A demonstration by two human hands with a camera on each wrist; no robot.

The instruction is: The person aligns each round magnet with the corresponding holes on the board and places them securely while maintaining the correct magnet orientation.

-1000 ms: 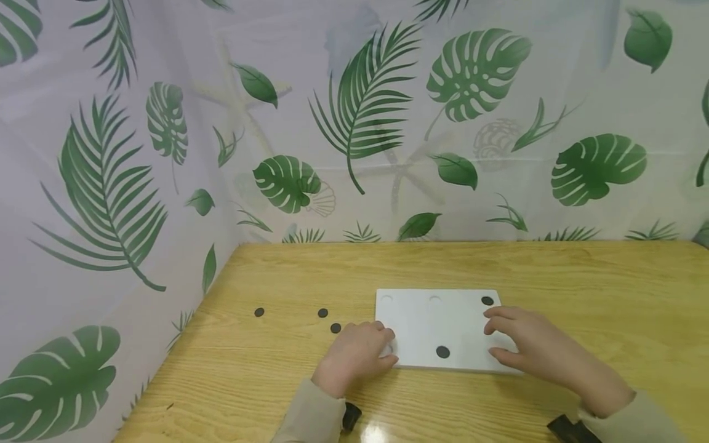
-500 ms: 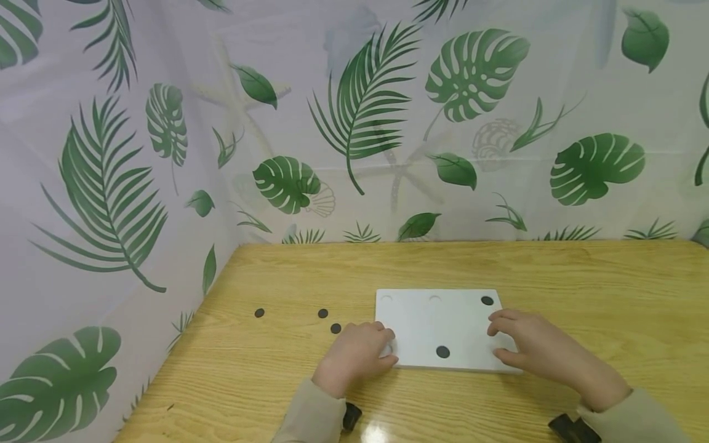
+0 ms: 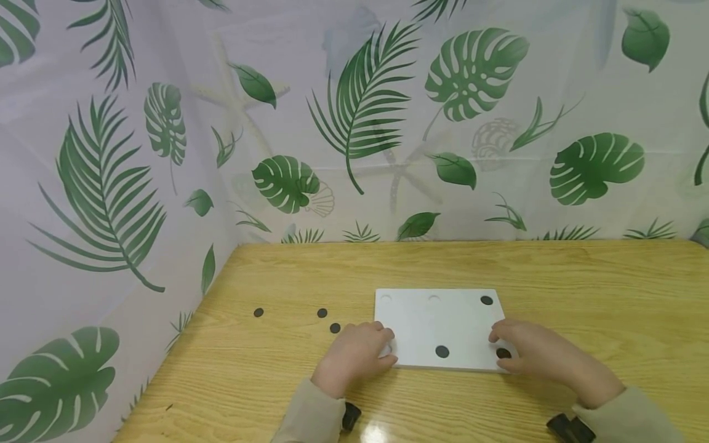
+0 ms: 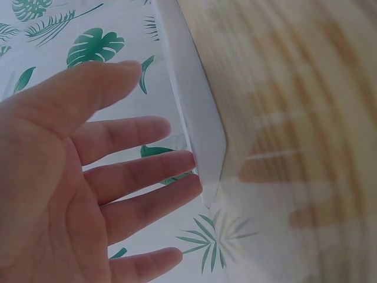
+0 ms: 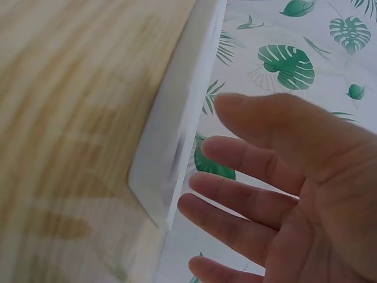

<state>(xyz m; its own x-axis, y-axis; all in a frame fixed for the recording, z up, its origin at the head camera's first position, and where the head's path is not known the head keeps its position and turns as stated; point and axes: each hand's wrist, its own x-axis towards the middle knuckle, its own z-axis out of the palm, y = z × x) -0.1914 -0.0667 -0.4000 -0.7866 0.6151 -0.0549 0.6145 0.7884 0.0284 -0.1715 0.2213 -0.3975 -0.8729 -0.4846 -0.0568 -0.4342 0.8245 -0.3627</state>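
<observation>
A white rectangular board (image 3: 421, 326) with shallow round recesses lies on the table. Three black discs show on it: one at the back right corner (image 3: 486, 300), one at the front middle (image 3: 442, 351) and one at the front right corner (image 3: 503, 353). My left hand (image 3: 354, 357) lies over the board's left end, fingers loosely extended; in the left wrist view fingertips (image 4: 191, 183) meet the board's edge. My right hand (image 3: 540, 354) is at the right end, its thumb and forefinger beside the front right disc. In the right wrist view its fingers (image 5: 235, 194) are spread and relaxed.
Three more black discs lie on the wooden table (image 3: 249, 369) left of the board: a far left disc (image 3: 258, 312) and a pair nearer the board, the front one (image 3: 335, 328) close to my left hand. A leaf-patterned curtain (image 3: 388, 123) borders the table's back and left.
My right hand has shifted slightly toward the front and lower over the board's right end. The front right disc, hidden behind it before, now shows. My left hand stays put.
</observation>
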